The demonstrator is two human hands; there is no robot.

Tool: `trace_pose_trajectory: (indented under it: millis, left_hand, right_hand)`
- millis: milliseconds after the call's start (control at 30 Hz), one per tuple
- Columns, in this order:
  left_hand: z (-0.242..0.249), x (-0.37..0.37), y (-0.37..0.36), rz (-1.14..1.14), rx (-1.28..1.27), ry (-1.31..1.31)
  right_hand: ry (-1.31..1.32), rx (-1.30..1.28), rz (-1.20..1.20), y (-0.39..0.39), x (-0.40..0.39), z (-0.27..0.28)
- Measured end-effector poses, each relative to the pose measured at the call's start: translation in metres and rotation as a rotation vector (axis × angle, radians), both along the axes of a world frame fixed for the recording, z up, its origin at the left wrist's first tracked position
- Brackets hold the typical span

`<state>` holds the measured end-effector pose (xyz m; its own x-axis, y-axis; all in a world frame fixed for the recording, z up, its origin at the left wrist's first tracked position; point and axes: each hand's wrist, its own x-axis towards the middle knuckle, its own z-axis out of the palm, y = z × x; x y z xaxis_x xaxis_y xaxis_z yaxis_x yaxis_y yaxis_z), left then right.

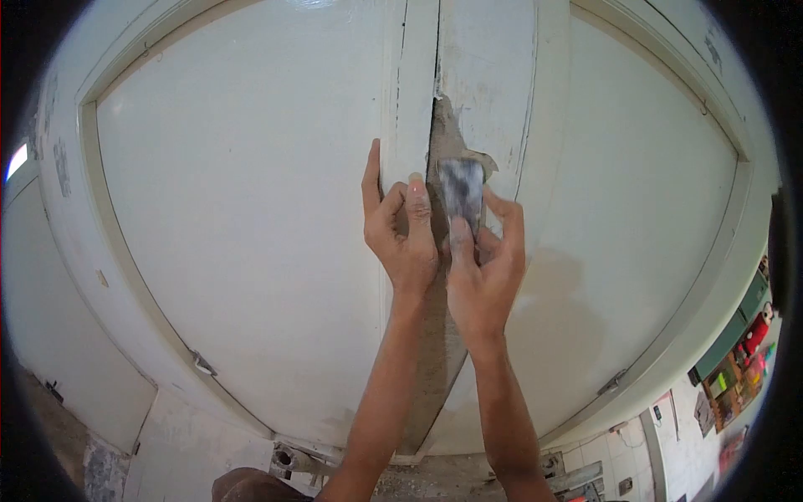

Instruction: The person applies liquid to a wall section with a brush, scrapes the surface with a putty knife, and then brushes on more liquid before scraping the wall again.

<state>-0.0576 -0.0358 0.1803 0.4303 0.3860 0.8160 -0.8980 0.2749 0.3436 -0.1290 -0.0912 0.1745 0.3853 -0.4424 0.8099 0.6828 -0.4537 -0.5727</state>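
Observation:
My right hand (489, 263) grips a flat, smeared scraper blade (462, 188), held upright with its thumb on the lower part. The blade lies over a damaged strip (447, 125) of the white door frame, where grey-brown material is exposed. A curled flake (481, 159) stands out by the blade's top edge. Just left of the blade, my left hand (403, 226) rests near the dark gap between the panels, its index finger pointing up and its thumb raised with a pale smear on the tip. Its other fingers are curled, and nothing shows in it.
Large white panels (242, 192) (619, 209) stand on both sides, with metal latches (202, 363) (613, 381) low down. Pipes and debris (293, 458) lie along the bottom. Shelves with colourful items (744, 368) are at the far right.

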Motion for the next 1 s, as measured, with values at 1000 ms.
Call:
trace_pose_trajectory:
  millis: [1000]
  left_hand:
    - [-0.005, 0.008, 0.004, 0.021, 0.006, -0.17]
  right_hand:
    - [0.185, 0.003, 0.035, -0.013, -0.015, 0.004]
